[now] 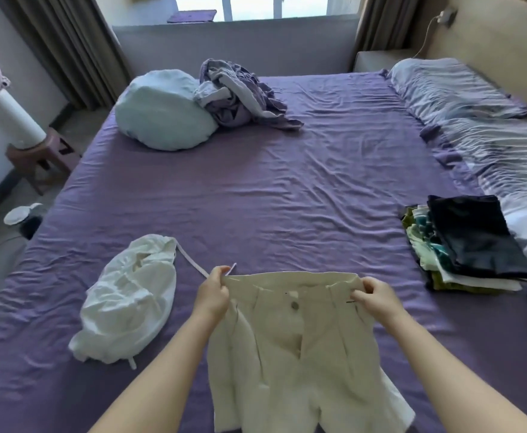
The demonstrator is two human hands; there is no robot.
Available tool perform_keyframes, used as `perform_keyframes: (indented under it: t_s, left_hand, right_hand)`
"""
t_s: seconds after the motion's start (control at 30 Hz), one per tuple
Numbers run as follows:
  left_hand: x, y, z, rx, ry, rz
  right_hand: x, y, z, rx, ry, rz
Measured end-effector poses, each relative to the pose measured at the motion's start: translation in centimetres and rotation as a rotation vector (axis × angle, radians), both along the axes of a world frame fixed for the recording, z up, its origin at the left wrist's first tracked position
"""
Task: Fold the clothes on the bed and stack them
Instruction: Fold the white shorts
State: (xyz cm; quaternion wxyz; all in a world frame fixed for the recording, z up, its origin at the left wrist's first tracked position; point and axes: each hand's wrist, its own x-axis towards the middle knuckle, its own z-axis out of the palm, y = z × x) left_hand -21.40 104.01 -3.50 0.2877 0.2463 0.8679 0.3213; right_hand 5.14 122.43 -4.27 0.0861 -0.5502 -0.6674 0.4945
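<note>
Here both hands hold a pair of cream shorts (290, 345) up by the waistband, at the near edge of the bed (287, 195). The left hand (213, 292) pinches the left corner of the waistband, fingers curled round the cloth, and the right hand (373, 296) pinches the right corner the same way. The shorts hang front side up, with the fly open and a dark button (294, 305) showing just below the waistband; the legs trail down toward the person.

Left of the shorts, a crumpled white garment (131, 301) lies on the purple sheet, and a thin white strap (192, 260) runs from it toward the left hand. Whether the strap touches that hand cannot be told.

Right of the shorts, and apart from them, stands a stack of folded clothes (462, 245) with a dark navy piece on top and green, teal and white layers under it. Beyond the stack, along the right side of the bed, lies a striped pale quilt (487, 129).

Far from the shorts, toward the window end of the bed, a light blue pillow (162, 110) rests with a heap of unfolded lilac and grey clothes (240, 95) touching its right side.

Off the bed, left of the shorts, a white fan (3, 98) stands on a small stool (47, 154).
</note>
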Motion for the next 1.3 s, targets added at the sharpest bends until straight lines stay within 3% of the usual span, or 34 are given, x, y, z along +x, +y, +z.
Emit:
perform_keyframes:
  t_s: [0.13,0.3,0.4,0.53,0.63,0.8,0.9,1.07,1.23,1.3]
  left_hand:
    - [-2.3,3.0,-4.3,-0.038,-0.015,-0.044]
    - [-4.7,6.2,-8.5,-0.034,0.036,-0.071]
    - [-5.7,7.9,-11.1,-0.102,0.104,-0.090]
    - [-4.5,9.5,-15.2,-0.188,0.396,-0.347]
    - [-1.8,11.0,-17.6,-0.150,0.391,-0.640]
    - [1.8,12.8,-19.9,-0.392,0.430,-0.883]
    - [2.6,12.3,-20.3,-0.461,0.427,-0.860]
    - [1.4,11.6,-19.8,-0.443,0.396,-0.825]
    - [-0.5,13.7,-18.3,-0.232,0.381,-0.504]
    - [-0.9,14.7,-18.4,-0.248,0.413,-0.431]
  right_hand:
    - [-1.2,1.0,-4.0,0.109,-0.074,-0.064]
    - [-2.7,4.0,-6.9,0.392,-0.232,-0.112]
    - [-4.2,6.3,-9.1,0.386,-0.244,-0.087]
    - [-6.3,6.8,-13.4,0.370,-0.335,0.107]
    - [-7.6,5.4,-16.0,0.369,-0.287,0.265]
    - [-9.1,4.1,-18.8,0.400,-0.333,0.615]
    - [-9.5,3.6,-18.8,0.455,-0.404,0.635]
    - [-8.7,4.4,-17.3,0.382,-0.235,0.485]
    - [-8.7,5.0,-15.7,0.390,-0.054,0.313]
    - [-9.1,5.3,-15.7,0.399,-0.034,0.227]
